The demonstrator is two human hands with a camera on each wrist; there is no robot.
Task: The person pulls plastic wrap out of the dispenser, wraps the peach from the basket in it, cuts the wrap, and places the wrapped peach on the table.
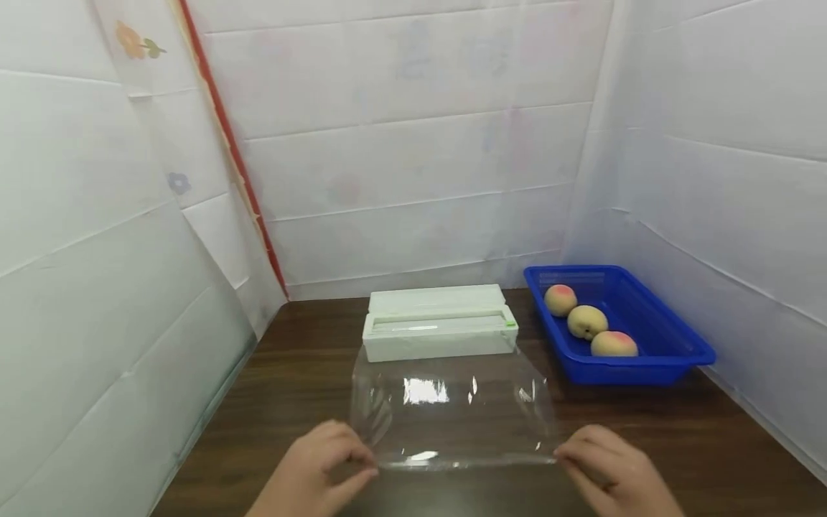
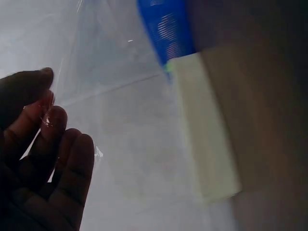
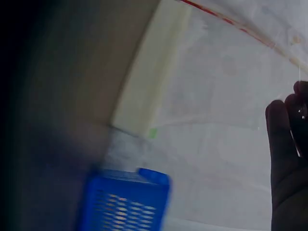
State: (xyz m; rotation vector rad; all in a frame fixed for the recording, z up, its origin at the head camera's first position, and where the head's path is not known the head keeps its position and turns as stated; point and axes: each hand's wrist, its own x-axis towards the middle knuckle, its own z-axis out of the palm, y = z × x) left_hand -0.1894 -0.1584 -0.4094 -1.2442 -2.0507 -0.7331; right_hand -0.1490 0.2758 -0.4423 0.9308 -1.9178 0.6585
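A sheet of clear plastic wrap (image 1: 452,409) stretches from a white box (image 1: 439,346) toward the person, glinting in the head view. The left hand (image 1: 323,463) pinches its near left corner between thumb and fingers. At the near right corner, the right hand (image 1: 610,467) pinches the film as well. The box stands on the table with its lid tipped back, a roll showing inside and a green tab at its right end. In the left wrist view the left hand (image 2: 48,139) has film between thumb and forefinger; in the right wrist view the right hand (image 3: 288,144) is partly cut off.
A blue plastic basket (image 1: 672,323) stands to the right of the box. Three peaches (image 1: 587,322) lie along its left side. The dark wooden table (image 1: 291,388) is enclosed by white-papered walls (image 1: 413,158) at the back and both sides.
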